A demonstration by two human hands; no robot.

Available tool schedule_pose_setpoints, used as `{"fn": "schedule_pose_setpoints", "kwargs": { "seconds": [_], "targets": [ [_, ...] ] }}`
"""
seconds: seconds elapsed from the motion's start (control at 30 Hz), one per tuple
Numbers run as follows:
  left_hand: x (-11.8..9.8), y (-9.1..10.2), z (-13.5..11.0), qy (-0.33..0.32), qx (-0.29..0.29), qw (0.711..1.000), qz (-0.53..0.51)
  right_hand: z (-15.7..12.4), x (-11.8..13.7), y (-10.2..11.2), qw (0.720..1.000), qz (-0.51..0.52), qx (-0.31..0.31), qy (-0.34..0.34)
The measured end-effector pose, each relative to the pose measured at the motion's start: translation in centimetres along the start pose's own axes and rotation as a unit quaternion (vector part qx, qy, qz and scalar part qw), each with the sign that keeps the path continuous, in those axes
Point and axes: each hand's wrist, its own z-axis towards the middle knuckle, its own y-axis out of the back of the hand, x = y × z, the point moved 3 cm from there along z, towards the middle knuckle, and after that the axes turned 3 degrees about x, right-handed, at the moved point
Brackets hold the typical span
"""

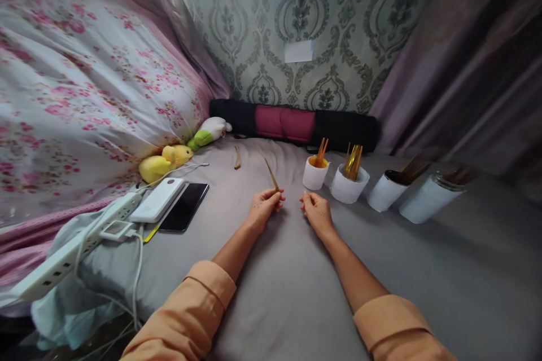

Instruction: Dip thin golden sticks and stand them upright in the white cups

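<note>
Between thumb and fingers, my left hand pinches the lower end of a thin golden stick, which points up and slightly left. My right hand is a short way to the right, its fingers curled together; whether they hold anything is hidden. Just beyond it stands a white-wrapped cup with orange sticks. To its right is a wider white-wrapped container with golden sticks. Two more white-wrapped jars, a third and a fourth, hold brown sticks.
A small tan bent piece lies on the grey sheet. At left are a black phone, a white power bank, a power strip with cables, and plush toys. A black and maroon roll lies along the wall.
</note>
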Motion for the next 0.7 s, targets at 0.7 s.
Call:
{"fn": "schedule_pose_setpoints", "kwargs": {
  "seconds": [0.7],
  "targets": [
    [-0.2, -1.1, -2.8, -0.227, 0.003, 0.898, 0.377, -0.1, 0.6, 0.1, 0.996, 0.071, 0.044, -0.014]
  ]
}}
